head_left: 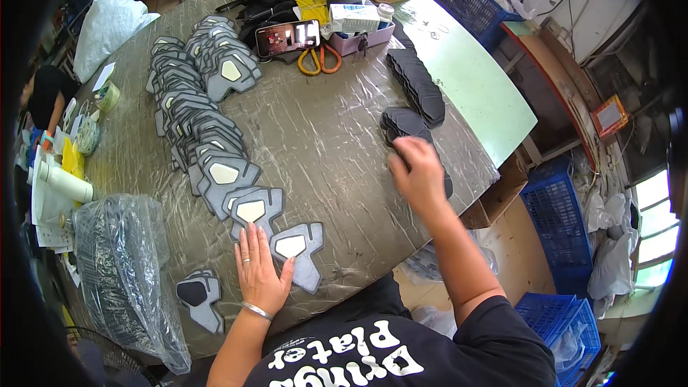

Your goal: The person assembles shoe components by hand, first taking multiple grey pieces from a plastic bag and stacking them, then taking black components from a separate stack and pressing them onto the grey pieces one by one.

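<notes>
My left hand [259, 272] lies open and flat, its fingertips on a grey fabric piece with a cream patch [249, 211] at the near end of a long overlapping row. Beside that hand, another grey piece with a cream patch [290, 246] lies by itself on the table. My right hand [419, 172] is over the near end of the black shaped pieces [407, 122], its fingers bent down towards them. Its fingertips are partly hidden and slightly blurred, so I cannot make out a hold. More black pieces [419, 89] overlap in a line behind.
Near the left edge are grey pieces with a black patch [197, 294] and a clear plastic bag of dark material [118, 272]. At the back stand a phone [288, 38], orange-handled scissors [320, 61] and a lilac box [365, 39]. Blue crates [559, 222] are off to the right.
</notes>
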`<state>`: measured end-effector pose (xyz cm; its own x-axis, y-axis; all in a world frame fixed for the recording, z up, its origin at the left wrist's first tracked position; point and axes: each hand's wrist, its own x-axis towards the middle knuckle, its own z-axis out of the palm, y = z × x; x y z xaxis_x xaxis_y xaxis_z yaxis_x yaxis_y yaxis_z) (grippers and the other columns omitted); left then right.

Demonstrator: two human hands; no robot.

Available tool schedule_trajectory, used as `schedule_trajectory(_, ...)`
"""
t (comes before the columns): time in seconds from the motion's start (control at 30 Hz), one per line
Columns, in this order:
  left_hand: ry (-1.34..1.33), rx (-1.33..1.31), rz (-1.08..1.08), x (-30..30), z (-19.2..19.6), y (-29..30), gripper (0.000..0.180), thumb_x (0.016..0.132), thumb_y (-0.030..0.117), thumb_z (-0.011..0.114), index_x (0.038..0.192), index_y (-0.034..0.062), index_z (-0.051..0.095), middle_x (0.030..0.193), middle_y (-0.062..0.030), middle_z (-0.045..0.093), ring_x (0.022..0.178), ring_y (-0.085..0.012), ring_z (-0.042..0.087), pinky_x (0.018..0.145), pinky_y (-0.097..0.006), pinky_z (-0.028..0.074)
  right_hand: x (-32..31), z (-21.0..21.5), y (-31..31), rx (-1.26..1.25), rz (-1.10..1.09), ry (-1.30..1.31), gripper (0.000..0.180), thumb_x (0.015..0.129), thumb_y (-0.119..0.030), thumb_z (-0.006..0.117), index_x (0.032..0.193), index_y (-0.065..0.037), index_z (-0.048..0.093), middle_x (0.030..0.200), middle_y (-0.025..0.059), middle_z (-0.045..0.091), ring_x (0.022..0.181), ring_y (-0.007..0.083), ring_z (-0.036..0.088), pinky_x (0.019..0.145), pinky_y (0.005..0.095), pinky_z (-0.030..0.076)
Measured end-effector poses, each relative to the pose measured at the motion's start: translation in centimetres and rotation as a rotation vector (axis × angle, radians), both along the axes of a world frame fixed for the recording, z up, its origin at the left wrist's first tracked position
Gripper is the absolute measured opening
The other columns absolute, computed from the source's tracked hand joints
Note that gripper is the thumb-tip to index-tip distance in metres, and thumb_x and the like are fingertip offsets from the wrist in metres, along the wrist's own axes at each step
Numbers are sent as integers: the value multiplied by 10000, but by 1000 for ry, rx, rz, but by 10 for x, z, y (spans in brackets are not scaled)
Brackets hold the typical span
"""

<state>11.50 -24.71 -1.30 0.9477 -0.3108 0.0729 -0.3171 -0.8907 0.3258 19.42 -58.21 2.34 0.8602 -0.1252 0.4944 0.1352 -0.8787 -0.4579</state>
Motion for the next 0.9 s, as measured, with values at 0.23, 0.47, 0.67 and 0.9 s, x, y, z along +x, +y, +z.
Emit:
schedule_trajectory(0.23,-4,-25,25,1,-1,-6,794,885,419,621,1439,-83,355,1551,-249,275,1451,-403,226,1173,-519,176,59,16,-49,-57,-235,335,256,828,-273,724,947,-46,714,1000,132,668,929,319,652,811,413,518)
schedule_trajectory(0.47,-22,-56,39,-1,-1,-4,782,877,423,628,1430,-71,380,1540,-242,303,1441,-399,253,1168,-517,186,62,5,-68,114,-209,239,209,863,-216,676,858,-11,711,806,177,690,777,330,673,747,397,523)
schedule_trajectory(0.67,-193,-76,40,1,25,-15,750,833,345,689,1417,-37,413,1513,-212,362,1410,-374,323,1151,-497,231,61,-19,-63,321,-80,117,192,846,-182,706,844,10,713,911,118,702,845,283,671,770,344,512)
schedule_trajectory(0.9,-194,-278,-585,102,51,-123,627,853,196,641,1413,23,420,1448,-134,465,1377,-297,388,1130,-446,287,60,-21,-62,-48,-131,78,113,801,-117,708,788,-5,702,911,124,703,865,306,673,767,376,519)
